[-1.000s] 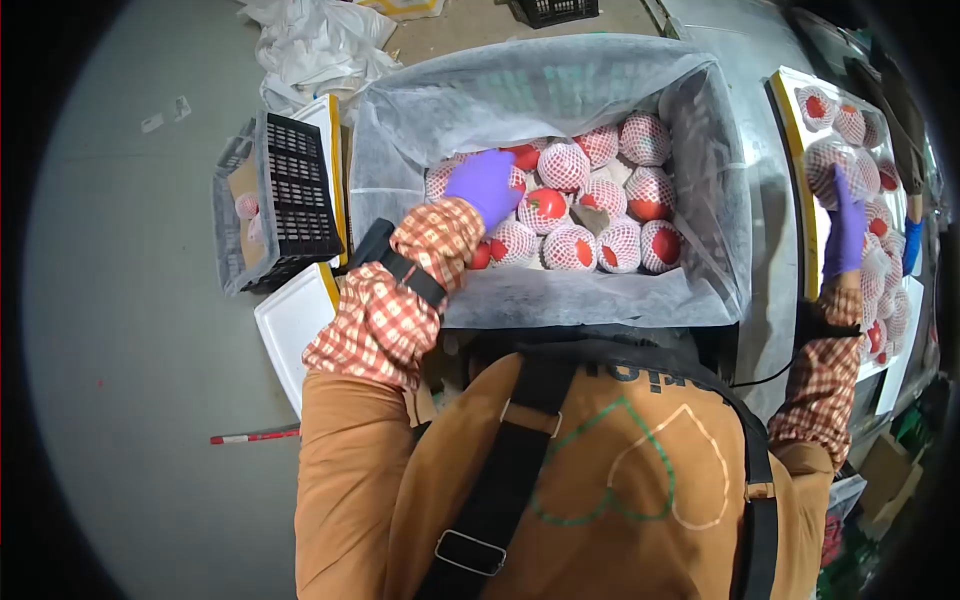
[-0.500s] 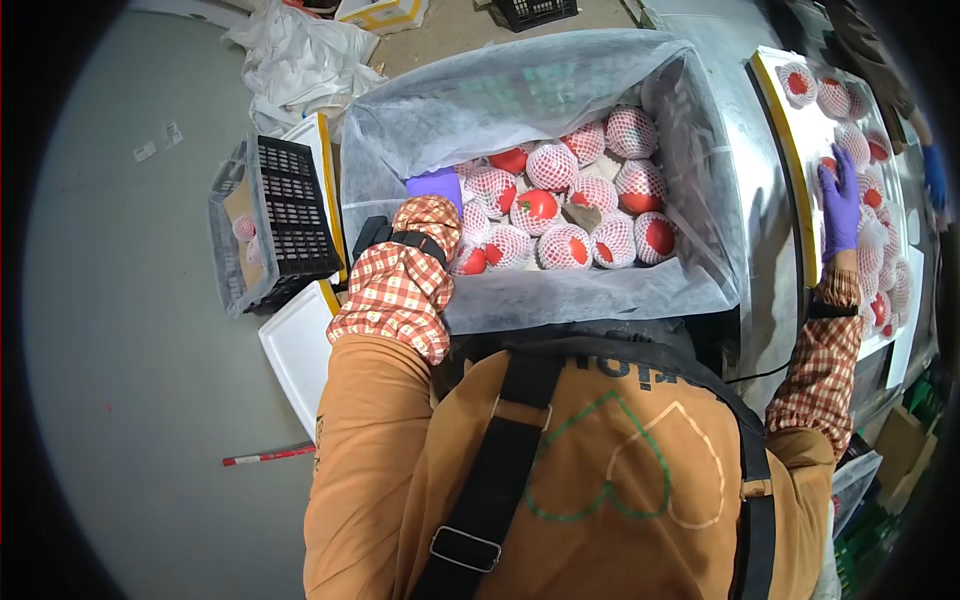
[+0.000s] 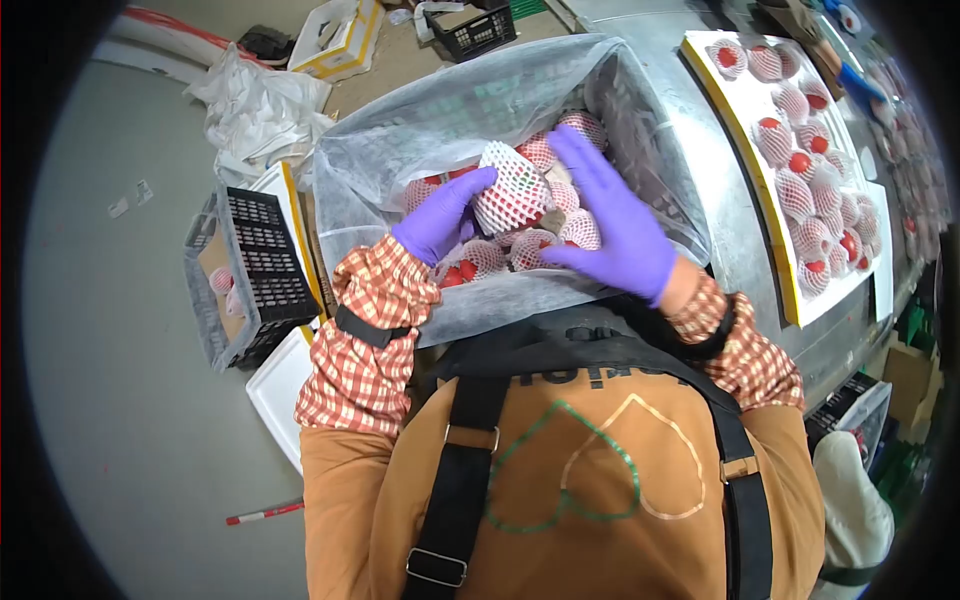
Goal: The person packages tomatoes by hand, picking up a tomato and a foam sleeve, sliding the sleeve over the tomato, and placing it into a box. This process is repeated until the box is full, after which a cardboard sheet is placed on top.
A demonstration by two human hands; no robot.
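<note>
- Left hand (image 3: 440,215): fingers curled around a red fruit in white foam netting (image 3: 512,188), held above the white fabric-lined crate (image 3: 420,130).
- Right hand (image 3: 612,228): fingers spread, flat, just right of the fruit.
- Yellow-rimmed white tray (image 3: 742,130): far right.

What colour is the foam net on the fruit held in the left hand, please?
The foam net is white; the head view shows it best.

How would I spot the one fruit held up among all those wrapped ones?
Look at the big crate lined with white fabric in front of the person. The purple-gloved left hand grips one fruit in white foam netting; unlike its netted neighbours, it is raised above the pile.
</note>
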